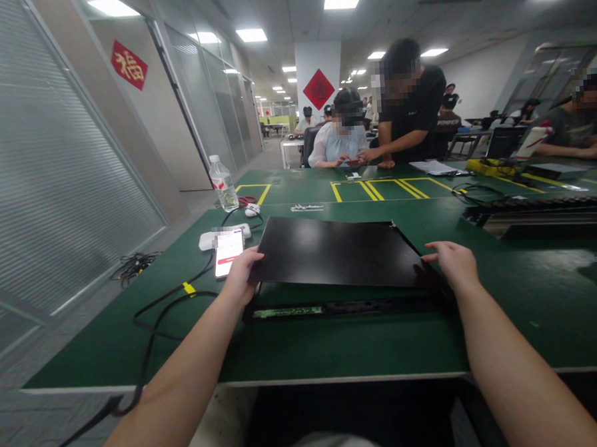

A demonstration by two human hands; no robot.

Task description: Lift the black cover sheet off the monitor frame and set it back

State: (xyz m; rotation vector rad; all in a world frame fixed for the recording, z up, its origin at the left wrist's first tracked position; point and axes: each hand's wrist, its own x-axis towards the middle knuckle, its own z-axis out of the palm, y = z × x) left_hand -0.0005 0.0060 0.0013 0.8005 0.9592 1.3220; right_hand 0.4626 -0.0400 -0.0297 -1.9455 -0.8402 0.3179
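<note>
A thin, glossy black flat panel is held in front of me, tilted above the green table. My left hand is closed on its left edge, thumb on top. At the right edge, my right hand has its fingertips closed around the side; some of those fingers are hidden. Below the panel's near edge lies a dark strip with a narrow green circuit board. Whether this strip is joined to the panel I cannot tell. A lit phone lies just beyond my left hand.
A water bottle, a white device and black cables are on the left of the table. More dark panels lie at right. Across the table, a seated person and a standing person handle something small.
</note>
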